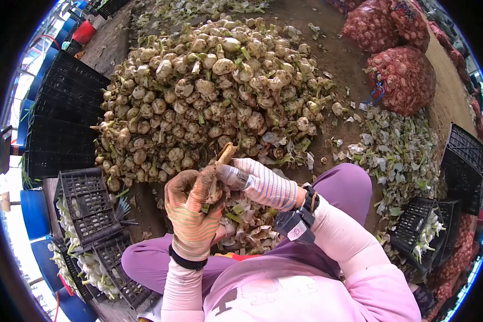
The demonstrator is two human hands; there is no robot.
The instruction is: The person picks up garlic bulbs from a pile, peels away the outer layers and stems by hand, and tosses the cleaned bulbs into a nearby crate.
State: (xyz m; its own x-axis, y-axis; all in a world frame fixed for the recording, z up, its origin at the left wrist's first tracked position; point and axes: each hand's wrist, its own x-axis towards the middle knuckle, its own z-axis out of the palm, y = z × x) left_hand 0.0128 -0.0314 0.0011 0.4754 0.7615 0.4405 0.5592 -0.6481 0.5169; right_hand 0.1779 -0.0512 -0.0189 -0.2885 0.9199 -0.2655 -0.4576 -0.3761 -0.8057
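Observation:
My left hand (193,214), in a striped, dirt-stained glove, is wrapped around a garlic bulb (213,192) with a short cut stem pointing up and away from me. Gloved in the same striped cloth, my right hand (260,182) presses its thumb and fingers against the bulb and the base of the stem. Both hands meet above my lap, and the fingers hide much of the bulb. Just beyond them rises a big heap of soil-covered garlic bulbs (204,86). Loose peeled skins (249,222) lie on the ground below my hands.
Black plastic crates (88,206) stand at my left, some with clean white garlic. Another crate (413,228) of white garlic is at right. Red net sacks (405,80) full of bulbs sit at far right, near a spread of skins and leaf scraps (400,155).

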